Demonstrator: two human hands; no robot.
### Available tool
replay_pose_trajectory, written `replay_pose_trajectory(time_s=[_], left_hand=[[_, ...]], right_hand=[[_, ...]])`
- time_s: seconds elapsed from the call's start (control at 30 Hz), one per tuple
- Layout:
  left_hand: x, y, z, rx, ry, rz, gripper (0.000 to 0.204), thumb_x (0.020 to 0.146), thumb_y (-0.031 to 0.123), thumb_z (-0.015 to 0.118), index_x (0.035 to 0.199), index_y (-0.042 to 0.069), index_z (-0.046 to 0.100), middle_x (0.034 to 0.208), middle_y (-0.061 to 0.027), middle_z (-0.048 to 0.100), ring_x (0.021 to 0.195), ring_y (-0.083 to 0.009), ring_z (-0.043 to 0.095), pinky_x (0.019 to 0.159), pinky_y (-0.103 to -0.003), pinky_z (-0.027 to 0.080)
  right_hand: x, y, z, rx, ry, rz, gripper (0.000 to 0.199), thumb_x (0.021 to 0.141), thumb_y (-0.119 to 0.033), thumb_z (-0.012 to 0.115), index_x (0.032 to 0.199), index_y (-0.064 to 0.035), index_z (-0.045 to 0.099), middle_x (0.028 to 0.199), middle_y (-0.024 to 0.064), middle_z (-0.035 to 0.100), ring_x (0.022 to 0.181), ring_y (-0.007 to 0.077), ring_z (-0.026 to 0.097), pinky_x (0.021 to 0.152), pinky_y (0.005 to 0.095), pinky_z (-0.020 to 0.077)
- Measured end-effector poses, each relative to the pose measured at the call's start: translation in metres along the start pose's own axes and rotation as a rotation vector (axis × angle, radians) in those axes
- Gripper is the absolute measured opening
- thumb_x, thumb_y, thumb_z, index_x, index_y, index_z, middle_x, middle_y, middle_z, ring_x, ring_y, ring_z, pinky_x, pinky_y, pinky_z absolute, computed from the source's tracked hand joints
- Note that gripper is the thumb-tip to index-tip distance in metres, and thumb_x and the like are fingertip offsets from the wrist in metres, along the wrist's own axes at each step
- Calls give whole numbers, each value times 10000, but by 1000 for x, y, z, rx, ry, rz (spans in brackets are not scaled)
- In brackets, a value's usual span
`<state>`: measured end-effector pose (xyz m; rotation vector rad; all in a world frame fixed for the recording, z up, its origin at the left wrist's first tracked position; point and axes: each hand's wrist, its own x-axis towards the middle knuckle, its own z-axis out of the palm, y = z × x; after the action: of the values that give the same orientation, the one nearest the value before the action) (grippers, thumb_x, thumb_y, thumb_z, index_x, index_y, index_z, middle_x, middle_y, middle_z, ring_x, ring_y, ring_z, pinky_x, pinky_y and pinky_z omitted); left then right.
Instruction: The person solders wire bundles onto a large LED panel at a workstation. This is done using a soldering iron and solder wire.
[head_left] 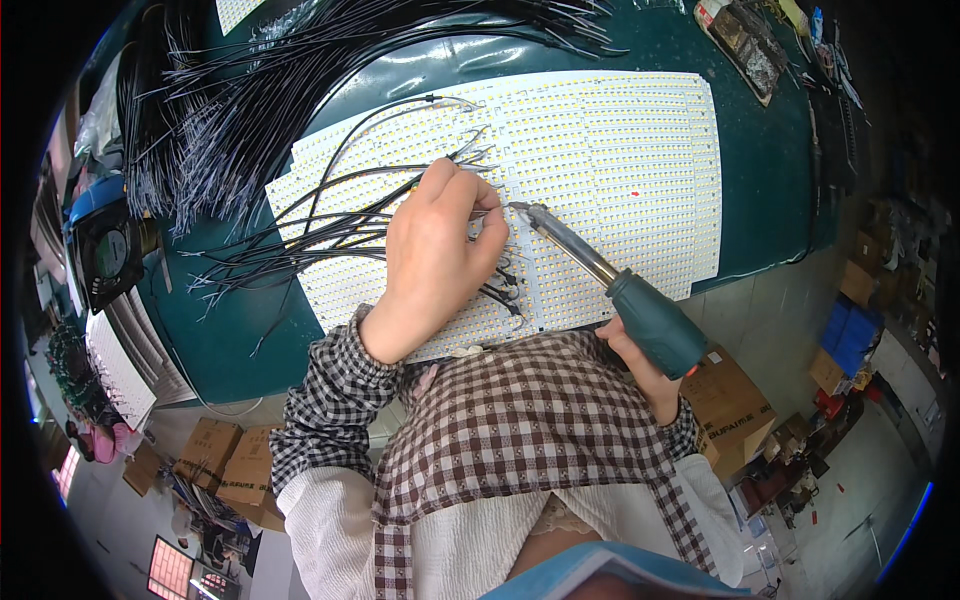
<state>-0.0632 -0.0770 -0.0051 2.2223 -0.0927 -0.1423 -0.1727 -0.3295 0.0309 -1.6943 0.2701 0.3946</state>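
Where the green bench [770, 170] runs out at its near edge, just ahead of the person's chest, most of its top is taken up by a large white panel of small LEDs [620, 130], with bare green left only along the right side and at the far left. A thick bundle of loose black wires [250, 110] is spread over the far left part, and more black leads [320, 235] are fanned across the panel's left half. The left hand [435, 255] is laid on the panel, its fingers [478, 205] pinched shut on a thin lead end. The soldering iron [600, 275] is gripped by the right hand [645, 365], closed around the dark green handle. Its long axis is slanted from lower right to upper left, the tip pointed at the left fingertips and brought just beside them on the panel.
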Motion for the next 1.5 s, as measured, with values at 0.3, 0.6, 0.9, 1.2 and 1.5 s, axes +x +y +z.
replay_pose_trajectory(time_s=[0.3,0.6,0.9,1.2,1.5], left_hand=[[0,0,1,20,-5,9,121,749,40,706,829,40,615,856,-113,572,719,-321,602,621,-411,475],[1,1,0,50,23,40,100,775,24,709,830,22,626,809,-86,568,676,-235,598,581,-340,466],[0,1,0,48,20,29,104,774,25,711,831,20,624,819,-85,576,666,-234,598,577,-337,466],[-8,1,-13,63,180,327,166,789,71,760,902,52,640,899,-86,615,773,-283,607,669,-384,487],[-34,-2,-25,41,-46,252,168,816,40,730,951,58,633,891,-78,630,792,-298,616,668,-386,484]], right_hand=[[0,0,0,-47,-9,-12,223,879,26,708,1094,50,657,939,119,706,874,202,685,827,369,556],[0,2,0,-30,-4,-24,173,897,-35,700,1047,45,669,925,121,692,860,214,671,812,365,548],[5,6,1,-39,34,-83,293,770,43,794,1032,59,665,860,92,733,770,152,704,728,288,574],[2,10,-4,-27,73,-131,211,779,56,785,971,47,699,874,101,731,782,164,704,729,303,578],[-1,10,-7,102,74,-115,149,840,81,723,984,52,703,901,122,719,836,196,696,765,338,583]])
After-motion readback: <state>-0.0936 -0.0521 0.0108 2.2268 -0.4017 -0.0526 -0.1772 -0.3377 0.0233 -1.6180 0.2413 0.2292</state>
